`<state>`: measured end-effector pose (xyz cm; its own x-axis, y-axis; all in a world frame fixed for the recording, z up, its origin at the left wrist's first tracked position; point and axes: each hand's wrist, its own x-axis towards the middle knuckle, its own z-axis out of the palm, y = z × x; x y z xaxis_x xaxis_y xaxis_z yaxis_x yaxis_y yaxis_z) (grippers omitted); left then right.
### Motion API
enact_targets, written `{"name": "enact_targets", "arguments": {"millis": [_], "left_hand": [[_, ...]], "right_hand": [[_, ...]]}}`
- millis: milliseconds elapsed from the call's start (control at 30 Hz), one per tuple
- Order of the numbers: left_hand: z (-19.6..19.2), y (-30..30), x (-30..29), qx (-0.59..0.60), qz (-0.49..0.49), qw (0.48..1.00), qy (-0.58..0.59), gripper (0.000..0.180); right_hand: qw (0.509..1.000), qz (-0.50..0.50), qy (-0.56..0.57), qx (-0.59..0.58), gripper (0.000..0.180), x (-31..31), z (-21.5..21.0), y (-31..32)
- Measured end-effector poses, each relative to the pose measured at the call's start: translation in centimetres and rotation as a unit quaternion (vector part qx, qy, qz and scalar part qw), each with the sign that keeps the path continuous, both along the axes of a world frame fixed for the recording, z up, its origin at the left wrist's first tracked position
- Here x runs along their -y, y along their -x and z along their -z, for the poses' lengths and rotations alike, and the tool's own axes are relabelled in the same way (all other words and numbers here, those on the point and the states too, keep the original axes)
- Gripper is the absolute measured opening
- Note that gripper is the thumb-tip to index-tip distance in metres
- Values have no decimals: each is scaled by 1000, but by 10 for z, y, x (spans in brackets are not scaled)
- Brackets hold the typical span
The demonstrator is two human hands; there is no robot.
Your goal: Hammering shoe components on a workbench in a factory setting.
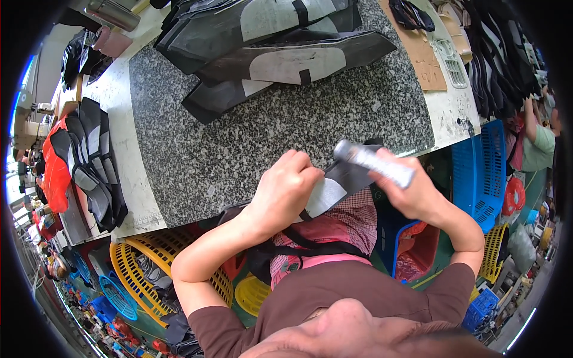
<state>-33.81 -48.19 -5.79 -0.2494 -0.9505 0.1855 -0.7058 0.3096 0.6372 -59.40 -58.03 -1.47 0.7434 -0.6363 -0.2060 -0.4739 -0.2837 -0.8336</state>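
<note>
At the granite slab's near edge, my left hand [286, 188] is closed in a pinch on a black flat piece [352, 179] with a light grey patch. The piece juts over the edge above my lap, its left part hidden under the hand. My right hand [412, 188] grips a silver bar-shaped tool [376, 164] with a round end, smeared by motion. This tool is over the right part of the piece; whether they touch I cannot tell. Similar black pieces with grey patches lie in a stack [286, 56] on the far part of the slab.
The speckled granite slab [268, 125] lies on a pale table [134, 173]. More black pieces [89, 161] lie at the left, beside red material [57, 167]. Brown cardboard [424, 59] lies far right. Yellow baskets [125, 256] and a blue crate [477, 173] stand below; another person [537, 143] is at right.
</note>
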Motion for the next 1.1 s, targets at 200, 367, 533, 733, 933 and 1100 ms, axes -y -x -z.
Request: {"name": "enact_targets", "arguments": {"millis": [200,367,533,733,933,1100], "left_hand": [[13,24,53,-32,-59,996,66,10],[-13,-1,43,-158,-85,968,-177,18],[-1,7,22,-116,-62,989,-61,15],[2,10,15,-36,-39,998,17,22],[1,12,12,17,-10,999,43,30],[1,14,10,44,-6,996,78,31]], "right_hand": [[994,96,37,-24,12,15,-9,9],[996,46,28,-73,16,19,2,10],[997,24,45,-63,18,32,-11,9],[991,43,117,37,17,25,-35,4],[997,-13,63,-33,15,24,-8,5],[996,-3,47,74,24,9,4,7]]}}
